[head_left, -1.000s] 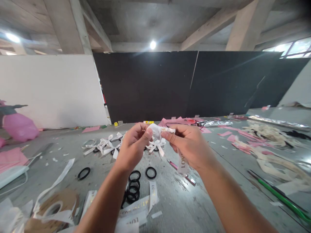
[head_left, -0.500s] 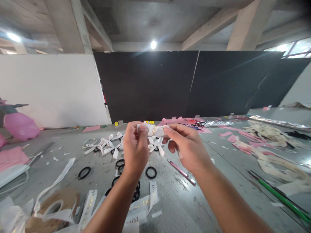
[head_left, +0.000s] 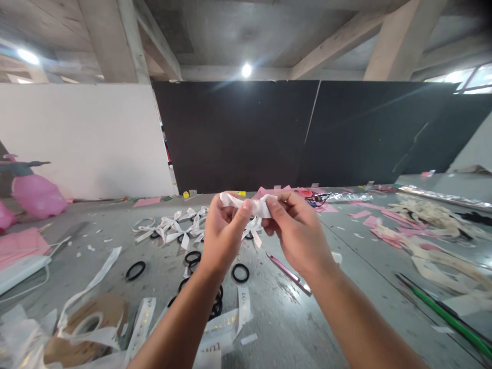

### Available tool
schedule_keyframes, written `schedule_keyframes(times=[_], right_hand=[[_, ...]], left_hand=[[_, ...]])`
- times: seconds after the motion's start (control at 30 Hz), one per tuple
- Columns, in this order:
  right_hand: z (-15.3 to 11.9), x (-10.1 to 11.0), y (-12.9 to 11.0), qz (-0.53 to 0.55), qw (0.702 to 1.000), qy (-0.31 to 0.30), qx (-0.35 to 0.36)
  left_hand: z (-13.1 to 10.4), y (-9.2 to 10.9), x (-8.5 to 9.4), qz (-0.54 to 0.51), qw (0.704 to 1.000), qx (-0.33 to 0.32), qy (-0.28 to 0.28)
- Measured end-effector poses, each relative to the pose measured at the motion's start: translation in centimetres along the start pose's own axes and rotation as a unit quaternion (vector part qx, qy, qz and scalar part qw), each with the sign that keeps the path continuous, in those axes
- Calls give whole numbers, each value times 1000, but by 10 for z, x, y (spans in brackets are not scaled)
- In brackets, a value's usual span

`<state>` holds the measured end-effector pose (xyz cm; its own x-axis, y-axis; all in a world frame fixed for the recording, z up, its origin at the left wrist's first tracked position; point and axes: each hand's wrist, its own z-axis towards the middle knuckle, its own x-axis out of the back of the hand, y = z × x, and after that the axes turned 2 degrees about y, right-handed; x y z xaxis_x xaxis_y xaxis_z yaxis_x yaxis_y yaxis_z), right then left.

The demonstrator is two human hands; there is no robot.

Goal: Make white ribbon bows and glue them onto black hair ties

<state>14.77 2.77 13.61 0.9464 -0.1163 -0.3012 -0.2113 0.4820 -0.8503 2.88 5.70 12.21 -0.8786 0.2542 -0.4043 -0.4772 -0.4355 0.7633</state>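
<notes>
A white ribbon (head_left: pixel 261 207) is pinched between my two hands above the table. My left hand (head_left: pixel 225 230) is closed on its left part, thumb pressed near the middle. My right hand (head_left: pixel 300 230) grips the right end between thumb and fingers. Behind and left of my hands lie white ribbon bows (head_left: pixel 175 228) with black rings. One black ring (head_left: pixel 240 273) sits below my hands, and several more are partly hidden by my left forearm. Printed ribbon strips (head_left: pixel 244 307) lie nearer to me.
A pink pen-like tool (head_left: pixel 288 273) lies by my right wrist. Green-handled tool (head_left: pixel 448 315) and cream fabric strips (head_left: pixel 434 261) are at right. Ribbon roll (head_left: pixel 86 328), pink sheet (head_left: pixel 23 246) and pink spray bottle (head_left: pixel 38 195) are at left. A black panel (head_left: pixel 238 138) stands behind.
My left thumb has moved right, toward the ribbon's middle, and my hands are closer together. The gold lettering on the held ribbon no longer shows. The view has shifted slightly.
</notes>
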Motion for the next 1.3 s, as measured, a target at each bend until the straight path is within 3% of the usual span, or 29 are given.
schedule_keyframes(times=[0.07,0.27,0.37,0.47,0.57,0.63,0.77,0.83,1.0,1.13,1.3], right_hand=[[-1,1,-1,-34,999,3,10],[-8,-8,3,-66,997,3,-41],[-8,-7,6,-87,993,-59,-58],[-3,-1,8,-88,988,-121,-23],[1,4,10,-69,995,-64,17],[0,3,11,-84,996,-21,31],[-5,-1,10,-186,978,45,82],[-7,-3,10,-187,978,52,83],[-6,-8,16,-53,998,1,-31],[-4,-11,11,25,995,13,-100],[-2,-8,4,83,985,12,-152]], left_hand=[[2,1,2,-21,1000,16,5],[4,7,-2,-147,984,50,90],[4,11,-3,-158,980,78,93],[4,14,-2,-137,986,82,53],[3,15,-1,-114,987,109,-34],[2,14,-2,-109,982,140,-57],[0,9,-7,-112,981,159,6],[-2,6,-9,-111,983,146,27],[-2,0,-7,-89,990,112,-8],[0,4,-4,-99,983,145,-60],[3,5,1,-71,989,126,-43]])
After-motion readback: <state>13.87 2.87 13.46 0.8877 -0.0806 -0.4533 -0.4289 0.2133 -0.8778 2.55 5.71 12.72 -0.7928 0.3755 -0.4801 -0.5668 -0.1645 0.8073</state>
